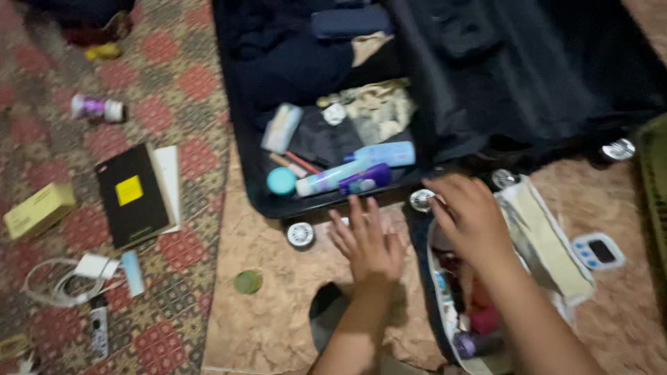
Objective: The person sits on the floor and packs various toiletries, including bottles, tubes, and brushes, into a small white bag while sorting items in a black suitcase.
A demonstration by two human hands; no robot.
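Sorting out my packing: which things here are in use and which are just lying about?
In use: suitcase, toiletry pouch, bottles, left hand, right hand.
Lying about: black notebook, yellow box, white cable, green lid.

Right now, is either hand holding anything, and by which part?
Nothing visibly held: the left hand lies flat and open; the right hand hovers over the open pouch.

A home floor: a patterned carpet (174,76) strewn with belongings, and an open suitcase (445,62) packed with clothes and toiletries.
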